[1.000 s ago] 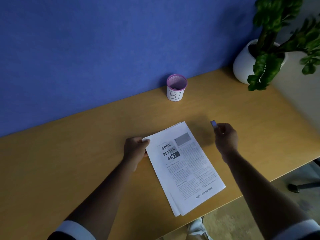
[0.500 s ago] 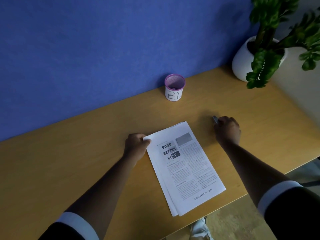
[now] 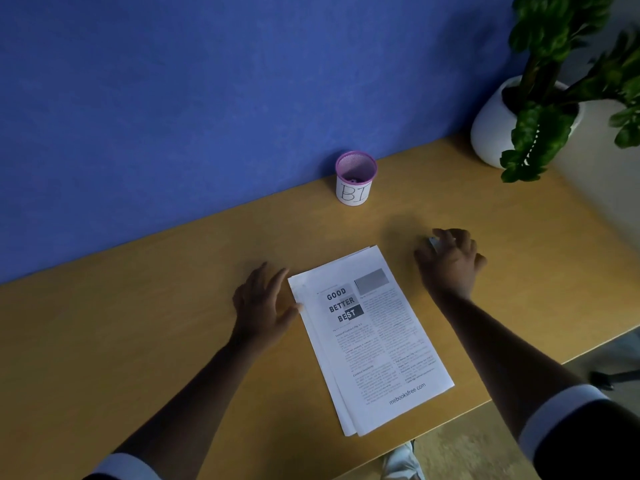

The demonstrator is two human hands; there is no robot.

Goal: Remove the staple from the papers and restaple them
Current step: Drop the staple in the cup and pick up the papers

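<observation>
A stack of printed papers [image 3: 372,344] lies on the wooden desk [image 3: 138,341], its sheets slightly fanned, with "GOOD BETTER BEST" on the top page. No staple shows at its corners. My left hand [image 3: 263,306] rests flat on the desk beside the stack's upper left edge, fingers straight, thumb touching the paper. My right hand [image 3: 450,263] is lowered to the desk right of the stack, fingers spread. Its fingertips lie over a small pale blue object [image 3: 433,241] that sits on the desk and is mostly hidden.
A pink mesh cup [image 3: 356,178] with a white label reading "BI" stands against the blue wall behind the papers. A white pot with a green plant [image 3: 491,129] occupies the far right corner. The desk's front edge runs just below the papers.
My right hand lowered the small blue object from the air to the desk and spread its fingers. My left hand let go of the papers' corner and flattened beside them.
</observation>
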